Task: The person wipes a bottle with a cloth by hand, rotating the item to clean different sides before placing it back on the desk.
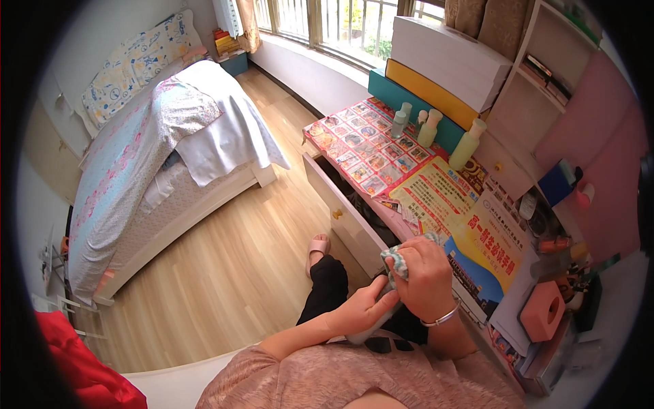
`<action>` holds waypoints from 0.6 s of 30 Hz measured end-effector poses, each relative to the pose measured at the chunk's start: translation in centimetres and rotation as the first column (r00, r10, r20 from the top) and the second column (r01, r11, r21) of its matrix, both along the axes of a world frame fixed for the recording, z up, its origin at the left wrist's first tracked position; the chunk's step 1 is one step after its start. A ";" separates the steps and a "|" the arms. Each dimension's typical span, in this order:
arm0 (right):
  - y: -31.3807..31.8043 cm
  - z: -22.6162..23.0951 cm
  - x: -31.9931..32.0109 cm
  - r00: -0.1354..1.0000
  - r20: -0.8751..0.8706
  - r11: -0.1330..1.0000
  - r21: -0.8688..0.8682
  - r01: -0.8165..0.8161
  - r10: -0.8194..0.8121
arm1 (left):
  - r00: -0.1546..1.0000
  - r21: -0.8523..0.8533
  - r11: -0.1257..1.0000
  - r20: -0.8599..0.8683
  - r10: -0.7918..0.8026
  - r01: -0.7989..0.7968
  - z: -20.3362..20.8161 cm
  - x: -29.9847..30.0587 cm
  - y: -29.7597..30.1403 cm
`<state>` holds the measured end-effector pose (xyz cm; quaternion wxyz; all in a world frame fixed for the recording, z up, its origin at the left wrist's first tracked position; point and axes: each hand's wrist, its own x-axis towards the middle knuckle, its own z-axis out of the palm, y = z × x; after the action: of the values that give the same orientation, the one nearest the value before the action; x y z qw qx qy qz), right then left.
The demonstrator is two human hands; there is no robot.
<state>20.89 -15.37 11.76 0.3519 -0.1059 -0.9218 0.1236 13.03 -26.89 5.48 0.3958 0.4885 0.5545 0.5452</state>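
A crumpled green-and-white patterned cloth (396, 260) is pinched in the right hand (428, 278) fingers, the left hand (361, 308) fingers touching it from seven o'clock.

A crumpled green-and-white patterned cloth (397, 261), bunched upright against a flat grey object (371, 327) over the open drawer.

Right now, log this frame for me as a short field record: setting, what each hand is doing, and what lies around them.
setting: bedroom, seated person at a desk with an open drawer
right hand: closed on a small patterned cloth, bracelet at the wrist
left hand: fingers against a grey flat object held just below the cloth
desk top: colourful printed sheets, pale green bottles, pink tape dispenser
behind: bed with floral covers, wood floor, barred window
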 end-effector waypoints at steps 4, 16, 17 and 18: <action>0.4 0.2 0.5 0.994 0.109 1.000 -0.013 -0.014 0.016 | 0.988 -0.233 0.961 -0.008 -0.153 0.148 0.5 -0.9 -0.3; -0.9 -2.6 0.8 0.754 -0.655 -0.088 -0.755 -0.650 0.045 | 0.871 0.191 0.946 0.374 -0.318 0.263 -0.1 -1.7 -0.4; -0.8 -3.0 0.9 0.808 -0.589 0.007 -0.808 -0.589 0.013 | 0.931 0.195 0.963 0.278 -0.236 0.186 -0.1 -1.7 -0.3; -1.1 -3.1 0.9 0.828 -0.556 -0.014 -0.830 -0.558 -0.071 | 0.973 0.185 0.976 0.177 -0.145 0.112 -0.2 -1.4 -0.3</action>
<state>21.76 -16.48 8.66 0.3487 -0.1151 -0.4661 0.8049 11.58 -27.17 5.25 0.4372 0.5021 0.4318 0.6086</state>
